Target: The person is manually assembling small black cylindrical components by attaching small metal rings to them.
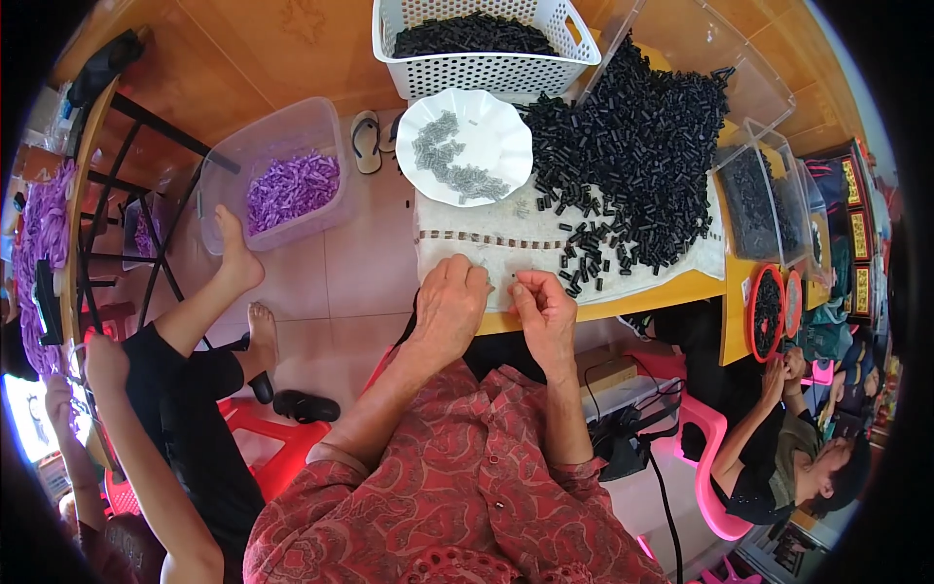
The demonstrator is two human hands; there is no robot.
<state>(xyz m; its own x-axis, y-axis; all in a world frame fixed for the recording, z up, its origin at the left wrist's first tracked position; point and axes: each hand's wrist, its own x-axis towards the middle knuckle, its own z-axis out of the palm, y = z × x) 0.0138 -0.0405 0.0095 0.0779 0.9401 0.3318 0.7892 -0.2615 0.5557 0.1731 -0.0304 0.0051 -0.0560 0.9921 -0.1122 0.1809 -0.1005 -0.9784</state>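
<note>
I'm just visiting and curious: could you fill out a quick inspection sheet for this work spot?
Surface: table with a pale cloth, wood edge showing.
Job's things: pile of black tubes; white plate of grey pieces; a row of pieces on the cloth.
Clutter: white basket; clear bin of purple pieces; red trays.
Hands: left hand and right hand pinched close together at the table edge; what they hold is too small to tell.
Cables: black cable beside the pink chair.
Surroundings: two other people seated nearby.
</note>
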